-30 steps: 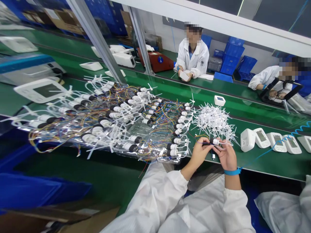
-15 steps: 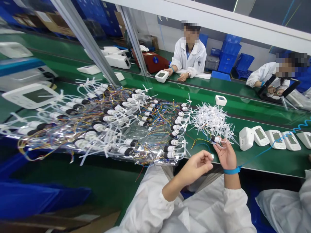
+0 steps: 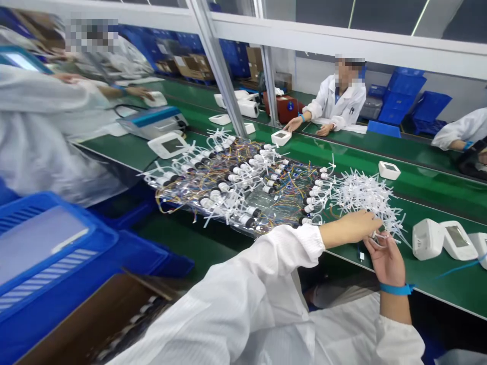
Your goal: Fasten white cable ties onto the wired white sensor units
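My right hand (image 3: 388, 261), with a blue wrist strap, is closed at the fingertips on a small pump with a loop of white tubing (image 3: 377, 236). The pump's body is mostly hidden. My left hand (image 3: 353, 226) reaches over it from the left, fingers curled down and closed around the pump. A thin wire with a small white tag (image 3: 361, 256) hangs below the hands. Just behind them lies a heap of white branching tube pieces (image 3: 363, 195). To the left, rows of white-and-black pumps (image 3: 243, 172) with tubing and coloured wires lie on clear plastic.
White monitor housings (image 3: 428, 239) stand at the right on the green bench. Another monitor (image 3: 388, 170) sits on the green belt behind. Metal posts (image 3: 218, 66) rise above the bench. Blue crates (image 3: 45, 253) and a cardboard box (image 3: 95, 314) are at lower left. Co-workers in white coats sit around.
The view has swung left, showing a co-worker and blue crates there. My left hand has moved from beside my right hand onto the pump the right hand holds.
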`<control>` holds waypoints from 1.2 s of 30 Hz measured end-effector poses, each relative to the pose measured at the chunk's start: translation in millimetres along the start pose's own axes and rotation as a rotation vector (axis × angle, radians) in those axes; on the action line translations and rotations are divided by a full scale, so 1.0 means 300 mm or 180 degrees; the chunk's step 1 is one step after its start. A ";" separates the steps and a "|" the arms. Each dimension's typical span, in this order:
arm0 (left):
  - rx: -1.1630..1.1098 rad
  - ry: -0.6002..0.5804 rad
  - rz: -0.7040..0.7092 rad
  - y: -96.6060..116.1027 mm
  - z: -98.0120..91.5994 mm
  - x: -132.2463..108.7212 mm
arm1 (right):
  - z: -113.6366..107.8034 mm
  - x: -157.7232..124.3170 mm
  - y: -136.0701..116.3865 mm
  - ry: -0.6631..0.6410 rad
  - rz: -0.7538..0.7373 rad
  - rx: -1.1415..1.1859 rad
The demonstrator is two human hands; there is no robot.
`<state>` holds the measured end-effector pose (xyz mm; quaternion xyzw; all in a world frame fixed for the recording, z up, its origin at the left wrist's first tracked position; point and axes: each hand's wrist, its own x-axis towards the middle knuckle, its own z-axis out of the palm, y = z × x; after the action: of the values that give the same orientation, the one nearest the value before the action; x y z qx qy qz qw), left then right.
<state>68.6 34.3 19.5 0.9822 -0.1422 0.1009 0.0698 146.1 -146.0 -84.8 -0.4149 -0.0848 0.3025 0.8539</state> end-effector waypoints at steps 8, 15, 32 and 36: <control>0.0119 -0.0024 0.0142 0.002 0.036 0.003 | -0.028 0.004 0.000 -0.0064 -0.0041 -0.0207; -0.0584 -0.0190 -0.0264 -0.007 0.024 -0.019 | -0.016 0.000 0.000 -0.0231 -0.0026 -0.0154; -0.1382 0.0706 -0.0794 0.019 -0.187 -0.170 | -0.005 -0.016 0.015 0.0123 -0.0353 -0.0111; -0.1457 0.1388 -0.1487 -0.038 -0.379 -0.339 | -0.017 -0.013 0.010 0.0108 -0.0282 -0.0186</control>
<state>-43.7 91.0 106.4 0.9027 0.0845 0.2544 0.3367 143.5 -150.2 -89.9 -0.4406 -0.0974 0.2547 0.8553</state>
